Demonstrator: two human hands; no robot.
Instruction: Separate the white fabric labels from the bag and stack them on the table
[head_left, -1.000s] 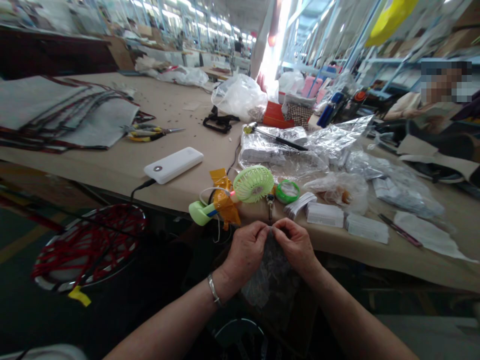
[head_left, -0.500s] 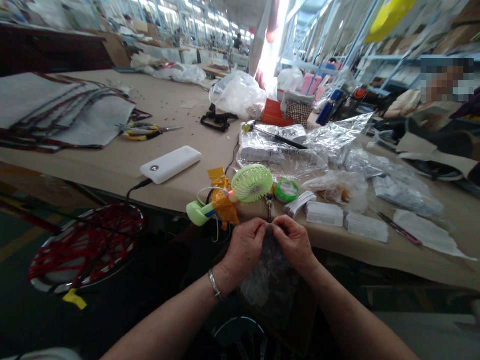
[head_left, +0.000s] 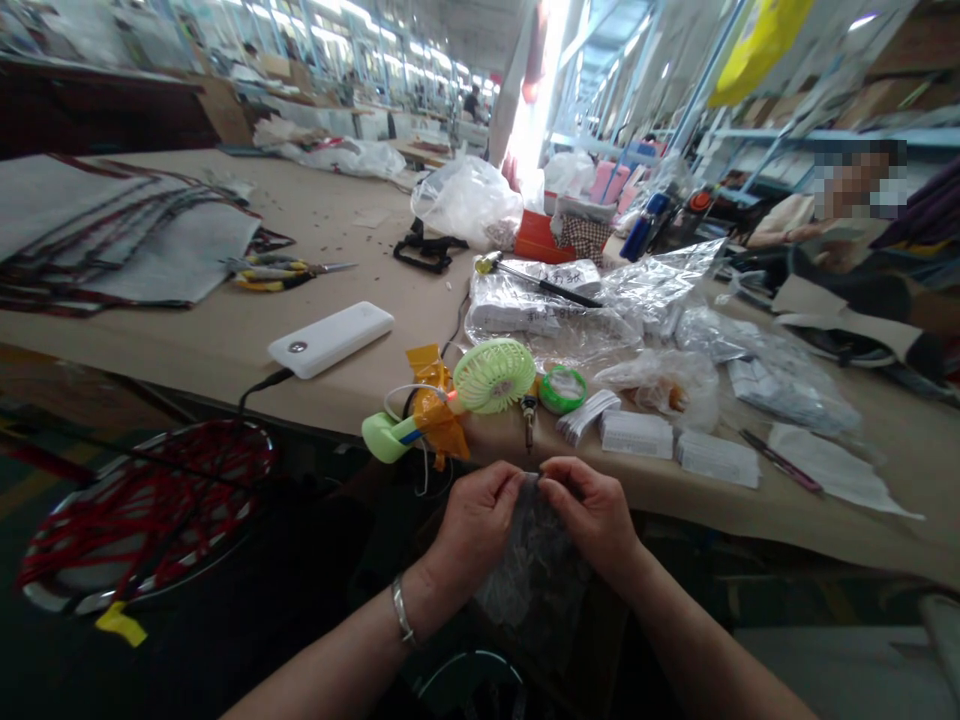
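Observation:
My left hand [head_left: 480, 515] and my right hand [head_left: 589, 510] are close together just off the table's front edge. The thumb and fingers of each are pinched. A small pale bit shows between the fingertips, too small to name. Crumpled clear plastic [head_left: 529, 570] lies below and between my hands, reaching up toward the fingertips; whether they grip it I cannot tell. Pointing toward my hands from the table edge is a thin metal-tipped tool [head_left: 529, 425]. Left of it, a green handheld fan [head_left: 495, 375] is fixed with orange tape [head_left: 439, 415].
Right of the tool are a green tape roll [head_left: 562, 388], stacks of white labels [head_left: 637, 435] and a pen [head_left: 781, 460]. Plastic-wrapped packs [head_left: 547, 300] lie behind. Leftward are a white power bank [head_left: 331, 338], pliers [head_left: 281, 272] and layered fabric sheets [head_left: 135, 230]. A person [head_left: 795, 220] sits at far right.
My hands have come slightly nearer to me, away from the tool tip, with a small gap opened between their fingertips. The view has shifted a little to the right.

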